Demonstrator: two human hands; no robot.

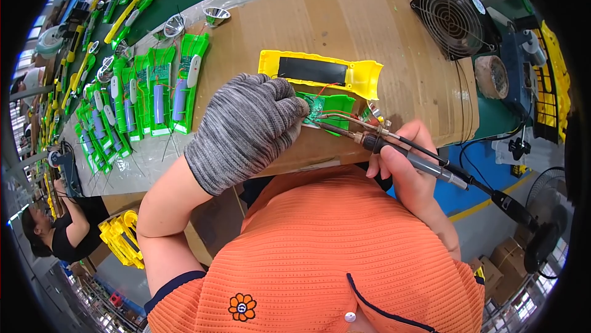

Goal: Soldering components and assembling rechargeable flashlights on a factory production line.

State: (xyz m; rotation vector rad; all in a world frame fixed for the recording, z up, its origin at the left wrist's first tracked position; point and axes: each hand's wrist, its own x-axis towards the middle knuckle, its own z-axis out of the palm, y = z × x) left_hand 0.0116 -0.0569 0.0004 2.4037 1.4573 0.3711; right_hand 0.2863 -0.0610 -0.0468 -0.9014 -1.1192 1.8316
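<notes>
My left hand [249,129], in a grey knitted glove, is closed at the left end of a green plastic housing half [341,104]. Its fingertips hide that end. A small green circuit board [313,106] with red wires sits in the housing. In my bare right hand [409,163] is a soldering iron [425,163], with a thin metal feed tube running alongside. The iron's tip reaches toward the board, close to my left fingertips. Just beyond lies a yellow housing half [363,77] with a black panel [313,71], joined to the board by a red wire.
Several green housings with purple batteries [159,104] and reflectors [215,16] stand at the left. A black fan [452,16] and a tape roll [491,77] are at the right. Cardboard [394,31] covers the bench. Another person [61,228] works at far left.
</notes>
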